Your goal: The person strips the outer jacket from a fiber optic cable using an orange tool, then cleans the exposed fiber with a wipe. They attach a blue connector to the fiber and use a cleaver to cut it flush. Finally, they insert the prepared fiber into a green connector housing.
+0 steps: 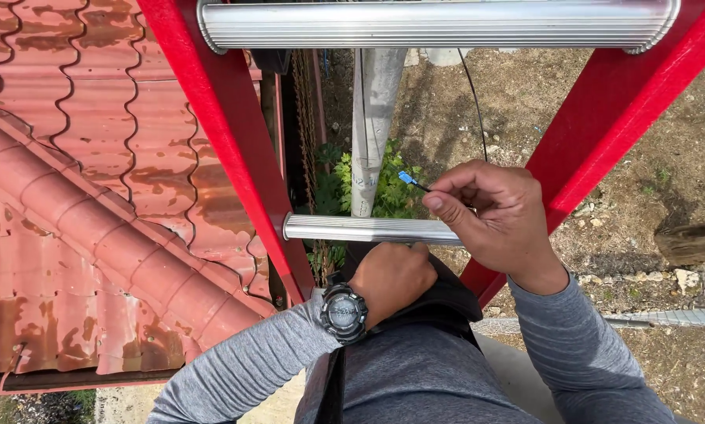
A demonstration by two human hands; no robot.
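I stand on a red ladder [235, 157] with silver rungs [368, 228], looking straight down. My right hand [493, 216] pinches a thin black cable [475, 94] just behind its small blue connector [405, 177], held above the middle rung. The cable runs up from that hand past the top rung [439, 23]. My left hand [391, 279], with a dark wristwatch [343, 312] on the wrist, reaches down into a black pouch [446, 294] at my waist; its fingertips are hidden inside.
A rusty red tiled roof [93, 196] fills the left side, close to the ladder rail. A grey pole [372, 118] and green weeds [391, 192] lie below between the rails. Bare stony ground [650, 180] spreads on the right.
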